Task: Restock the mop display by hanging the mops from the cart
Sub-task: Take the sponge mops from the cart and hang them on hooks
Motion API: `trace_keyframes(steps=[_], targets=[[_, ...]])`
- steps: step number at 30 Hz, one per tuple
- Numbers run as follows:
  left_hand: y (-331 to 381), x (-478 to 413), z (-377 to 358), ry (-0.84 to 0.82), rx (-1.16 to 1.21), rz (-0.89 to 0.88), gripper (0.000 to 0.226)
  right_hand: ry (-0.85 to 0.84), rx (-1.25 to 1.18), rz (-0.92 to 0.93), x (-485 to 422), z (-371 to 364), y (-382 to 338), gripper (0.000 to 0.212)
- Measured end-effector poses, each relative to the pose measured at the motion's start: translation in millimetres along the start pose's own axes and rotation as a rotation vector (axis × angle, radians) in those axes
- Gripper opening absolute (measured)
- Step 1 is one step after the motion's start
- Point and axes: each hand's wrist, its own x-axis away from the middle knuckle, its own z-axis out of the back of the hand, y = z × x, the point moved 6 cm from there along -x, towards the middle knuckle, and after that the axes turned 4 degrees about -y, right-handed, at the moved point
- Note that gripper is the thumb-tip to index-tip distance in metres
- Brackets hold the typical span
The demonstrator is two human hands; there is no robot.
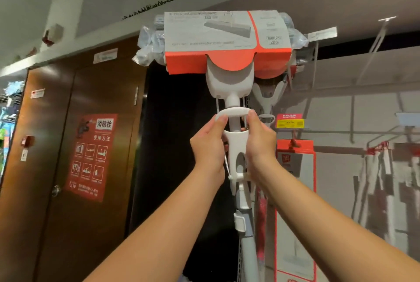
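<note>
A white sponge mop is held upright in front of me, head up, its head wrapped in a grey and orange cardboard sleeve with plastic film at the ends. My left hand and my right hand both grip the white squeeze-lever handle on the shaft, one on each side. The mop head is level with the top of the display, beside a metal hook arm carrying a price strip. A second identical mop hangs directly behind it.
To the right, a grey wall panel carries metal hanging rails, a yellow price tag, a boxed mop in orange packaging and several red and white mops. Brown cabinet doors with a red fire-hydrant sign stand at left.
</note>
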Motion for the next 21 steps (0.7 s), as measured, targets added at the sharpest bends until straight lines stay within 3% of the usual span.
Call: trace_keyframes(steps=[10, 15, 21], targets=[[-45, -62, -52, -0.022, -0.018, -0.013, 0.008, 0.014, 0.006, 0.002, -85, 33, 6, 0.032], [-47, -101, -63, 0.010, -0.044, -0.032, 0.025, -0.010, 0.013, -0.006, -123, 27, 3, 0.030], [-47, -146, -69, 0.030, -0.056, -0.086, 0.017, -0.031, 0.004, -0.009, -162, 15, 6, 0.027]])
